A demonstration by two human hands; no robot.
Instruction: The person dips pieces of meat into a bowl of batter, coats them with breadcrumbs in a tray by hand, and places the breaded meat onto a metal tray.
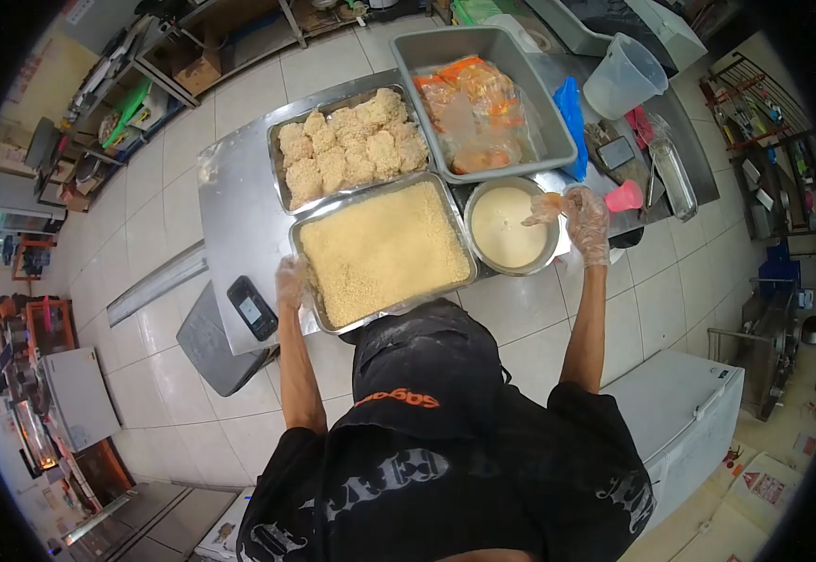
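My right hand [588, 221], in a clear plastic glove, is closed on a piece of chicken [545, 208] at the right rim of a round metal bowl of pale batter [502, 228]. The piece's far end hangs over the batter. At the left edge of a metal tray of yellowish breadcrumbs [384, 248], my gloved left hand [292, 282] grips the rim; part of its fingers is hard to make out. Behind that tray stands a second metal tray holding several crumb-coated pieces [352, 150].
A grey tub [558, 155] with bagged orange-red meat stands behind the bowl. Right of it are a blue bag [572, 126], a clear pitcher [625, 77] and a pink cup [624, 197]. A phone-like device [252, 308] lies at the table's left edge.
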